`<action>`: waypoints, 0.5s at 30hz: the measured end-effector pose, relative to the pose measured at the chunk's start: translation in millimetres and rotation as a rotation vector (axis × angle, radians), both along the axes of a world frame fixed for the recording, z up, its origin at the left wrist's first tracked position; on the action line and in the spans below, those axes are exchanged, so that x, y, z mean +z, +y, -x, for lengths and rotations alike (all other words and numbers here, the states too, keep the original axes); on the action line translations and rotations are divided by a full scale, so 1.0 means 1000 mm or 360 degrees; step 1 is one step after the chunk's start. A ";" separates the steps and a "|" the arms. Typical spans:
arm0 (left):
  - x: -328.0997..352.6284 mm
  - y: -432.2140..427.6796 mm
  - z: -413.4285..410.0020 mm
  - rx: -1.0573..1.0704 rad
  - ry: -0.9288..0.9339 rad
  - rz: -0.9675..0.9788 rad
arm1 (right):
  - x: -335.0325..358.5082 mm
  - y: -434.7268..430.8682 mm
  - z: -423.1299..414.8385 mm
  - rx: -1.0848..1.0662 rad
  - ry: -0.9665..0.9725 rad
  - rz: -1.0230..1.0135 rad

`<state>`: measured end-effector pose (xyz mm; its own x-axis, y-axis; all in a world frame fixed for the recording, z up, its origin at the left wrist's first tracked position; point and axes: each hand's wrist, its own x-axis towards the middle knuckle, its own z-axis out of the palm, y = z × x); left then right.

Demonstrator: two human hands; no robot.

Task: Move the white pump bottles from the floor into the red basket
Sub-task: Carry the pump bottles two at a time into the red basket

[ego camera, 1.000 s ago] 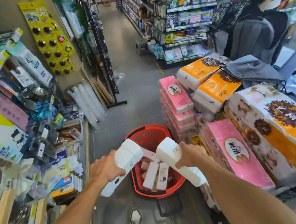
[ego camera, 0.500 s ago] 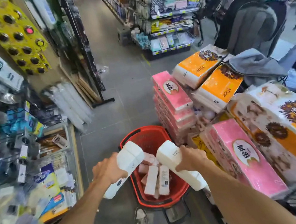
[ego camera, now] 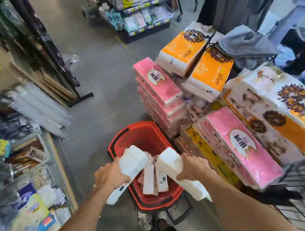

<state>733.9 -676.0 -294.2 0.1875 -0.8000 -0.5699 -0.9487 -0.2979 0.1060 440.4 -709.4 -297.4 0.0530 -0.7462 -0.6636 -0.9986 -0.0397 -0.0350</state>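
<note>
- the left hand (ego camera: pixel 110 176) is wrapped round the middle of a white, blocky plastic pump bottle (ego camera: pixel 133 161), fingers curled firmly about it. the bottle slants up, its broad end over the basket's near left rim.
- the right hand (ego camera: pixel 191 166) grips a second white pump bottle (ego camera: pixel 168 161) the same way. this one is tilted the other way, broad end over the basket's opening and narrow end pointing back toward the person.
- both bottles are held in the air above the red plastic shopping basket (ego camera: pixel 140 136). the basket stands on the grey tiled floor (ego camera: pixel 94 119), just beside stacked pink tissue packs (ego camera: pixel 156 82).
- inside the basket several pale oblong bottles (ego camera: pixel 148 176) lean on one another. blur hides their pumps.
- by the look of it the task is well along: a batch is already in, and these two are lifted but not yet let go. lowering and releasing them is what remains here.
- no other bottle shows on the visible floor. the floor behind the person is out of view, so i cannot tell whether these are the last.
</note>
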 end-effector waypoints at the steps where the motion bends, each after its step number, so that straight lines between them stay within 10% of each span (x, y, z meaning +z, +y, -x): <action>1: -0.001 -0.005 0.004 -0.0013 -0.0002 -0.0003 | -0.003 -0.002 0.004 -0.0017 -0.0011 0.0004; 15: -0.025 -0.076 0.035 -0.0099 -0.0139 -0.0026 | -0.055 -0.043 0.024 -0.0223 -0.0184 -0.0079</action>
